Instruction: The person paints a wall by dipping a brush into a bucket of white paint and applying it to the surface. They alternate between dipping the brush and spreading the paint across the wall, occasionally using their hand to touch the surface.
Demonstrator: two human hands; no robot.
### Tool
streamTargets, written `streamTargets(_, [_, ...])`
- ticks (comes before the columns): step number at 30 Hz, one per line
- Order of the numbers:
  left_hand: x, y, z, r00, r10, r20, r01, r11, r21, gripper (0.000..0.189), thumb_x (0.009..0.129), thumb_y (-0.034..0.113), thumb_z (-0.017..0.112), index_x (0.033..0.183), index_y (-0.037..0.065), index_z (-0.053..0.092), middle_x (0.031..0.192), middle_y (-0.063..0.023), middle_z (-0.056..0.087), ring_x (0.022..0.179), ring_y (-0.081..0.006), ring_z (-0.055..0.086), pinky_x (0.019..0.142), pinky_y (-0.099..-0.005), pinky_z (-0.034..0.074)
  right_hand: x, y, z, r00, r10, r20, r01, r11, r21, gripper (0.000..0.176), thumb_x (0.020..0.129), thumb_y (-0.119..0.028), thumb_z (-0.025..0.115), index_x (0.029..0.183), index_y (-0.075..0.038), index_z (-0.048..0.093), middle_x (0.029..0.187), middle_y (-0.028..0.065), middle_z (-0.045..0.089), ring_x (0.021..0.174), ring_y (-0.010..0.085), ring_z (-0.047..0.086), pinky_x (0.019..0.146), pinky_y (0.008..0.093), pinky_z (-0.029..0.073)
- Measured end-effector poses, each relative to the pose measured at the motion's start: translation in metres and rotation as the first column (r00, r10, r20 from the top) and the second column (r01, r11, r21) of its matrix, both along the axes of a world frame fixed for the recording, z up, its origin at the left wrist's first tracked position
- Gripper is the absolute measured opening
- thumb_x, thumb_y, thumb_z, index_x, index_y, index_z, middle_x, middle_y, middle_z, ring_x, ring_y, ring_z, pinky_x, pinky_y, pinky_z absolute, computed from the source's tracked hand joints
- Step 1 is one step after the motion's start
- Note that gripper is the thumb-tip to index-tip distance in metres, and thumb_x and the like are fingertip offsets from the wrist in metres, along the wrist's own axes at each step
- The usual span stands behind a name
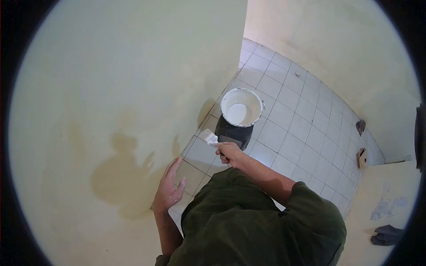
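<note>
My right hand [230, 153] is closed around a paintbrush [210, 137], its pale, paint-coated bristles pointing left toward the wall. A dark flat piece [230, 141] shows just above these fingers; I cannot tell whether the hand holds it too. Behind the brush stands a black bucket [235, 133] with a paint-smeared rim and white paint at the bottom. To the left, my left hand [169, 187] is raised close to the wall, fingers stretched out and thumb apart, with nothing in it. White specks dot its skin.
A pale yellowish wall [111, 80] rises along the left, carrying my shadow. Grey-white tiles [288, 115] cover the floor. Along the right side are a dark crumpled item [360, 127], a tan object [361, 158] and a dark cloth [387, 235].
</note>
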State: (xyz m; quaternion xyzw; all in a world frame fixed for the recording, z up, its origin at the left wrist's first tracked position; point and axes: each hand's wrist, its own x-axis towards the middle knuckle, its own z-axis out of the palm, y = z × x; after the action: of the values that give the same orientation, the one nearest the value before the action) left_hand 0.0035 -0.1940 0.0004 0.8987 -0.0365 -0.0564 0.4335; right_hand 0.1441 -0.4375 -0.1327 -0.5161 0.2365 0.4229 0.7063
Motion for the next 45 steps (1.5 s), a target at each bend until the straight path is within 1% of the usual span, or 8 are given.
streamTargets(8, [0.107,-0.093,0.001,0.992,-0.121,0.033,0.122,0.992,-0.027,0.064,0.092,0.002,0.061,0.153,0.000,0.042,0.157,-0.0214,0.045,0.147,-0.0387,0.042,0.121,-0.0431,0.034,0.078,-0.107,-0.021,0.987,-0.143,0.066,0.149,0.985,-0.086,0.020,0.101,-0.022,0.062,0.090,-0.006,0.060,0.073,0.0031,0.056,0.046,0.0103,0.039,0.042,0.0307,0.031])
streamTargets(17, [0.161,-0.146,-0.008,0.990,-0.134,-0.049,0.132,0.990,-0.044,0.066,0.090,0.001,0.062,0.154,0.001,0.043,0.157,-0.0205,0.046,0.147,-0.0363,0.043,0.122,-0.0425,0.032,0.142,-0.167,-0.036,0.975,-0.081,0.208,0.130,0.963,-0.235,0.030,0.101,-0.027,0.063,0.089,0.000,0.061,0.066,0.0069,0.059,0.044,0.0154,0.047,0.040,0.0338,0.034])
streamTargets(23, [0.178,-0.155,-0.022,0.988,-0.129,-0.079,0.131,0.991,0.021,0.065,0.090,0.000,0.061,0.153,0.002,0.044,0.156,-0.0199,0.047,0.146,-0.0376,0.043,0.122,-0.0432,0.033,0.164,-0.185,-0.111,0.968,-0.075,0.240,0.160,0.919,-0.359,0.028,0.099,-0.023,0.065,0.083,-0.001,0.059,0.065,0.0062,0.055,0.046,0.0132,0.044,0.040,0.0326,0.032])
streamTargets(31, [0.192,-0.161,-0.031,0.972,-0.157,-0.173,0.158,0.987,-0.010,0.064,0.092,0.004,0.059,0.154,0.004,0.044,0.156,-0.0204,0.046,0.146,-0.0384,0.042,0.122,-0.0453,0.031,0.208,-0.198,-0.200,0.996,-0.056,0.069,0.075,0.945,-0.317,0.018,0.094,-0.013,0.061,0.080,-0.002,0.057,0.068,0.0076,0.056,0.044,0.0138,0.041,0.039,0.0323,0.032])
streamTargets(35, [0.195,-0.160,-0.042,0.970,-0.149,-0.195,0.148,0.989,-0.017,0.063,0.092,0.005,0.058,0.154,0.004,0.044,0.156,-0.0203,0.046,0.145,-0.0386,0.042,0.122,-0.0464,0.031,0.236,-0.190,-0.239,0.994,-0.079,0.079,0.102,0.928,-0.359,0.018,0.091,-0.013,0.057,0.084,0.004,0.060,0.066,0.0119,0.058,0.045,0.0188,0.048,0.037,0.0372,0.037])
streamTargets(41, [0.207,-0.162,-0.044,0.968,-0.148,-0.201,0.151,0.989,0.001,0.063,0.091,0.005,0.057,0.153,0.004,0.044,0.157,-0.0204,0.046,0.145,-0.0387,0.043,0.122,-0.0458,0.032,0.265,-0.164,-0.271,0.997,0.055,0.055,-0.021,0.870,-0.492,0.016,0.090,-0.012,0.057,0.091,0.002,0.063,0.078,0.0146,0.063,0.047,0.0184,0.049,0.040,0.0371,0.037])
streamTargets(44, [0.211,-0.166,-0.045,0.967,-0.127,-0.219,0.127,0.992,-0.014,0.063,0.091,0.004,0.056,0.153,0.004,0.044,0.157,-0.0203,0.046,0.146,-0.0383,0.042,0.122,-0.0454,0.032,0.274,-0.156,-0.283,0.949,0.310,0.061,-0.192,0.719,-0.668,0.023,0.089,-0.018,0.060,0.089,0.004,0.068,0.082,0.0195,0.069,0.064,0.0295,0.067,0.054,0.0455,0.052])
streamTargets(45, [0.213,-0.166,-0.046,0.969,-0.128,-0.213,0.126,0.992,-0.024,0.063,0.091,0.004,0.056,0.153,0.004,0.044,0.157,-0.0203,0.046,0.146,-0.0383,0.042,0.122,-0.0453,0.032,0.277,-0.154,-0.293,0.898,0.398,0.190,-0.127,0.647,-0.752,0.025,0.088,-0.020,0.062,0.089,0.005,0.068,0.083,0.0226,0.070,0.070,0.0341,0.069,0.060,0.0475,0.054])
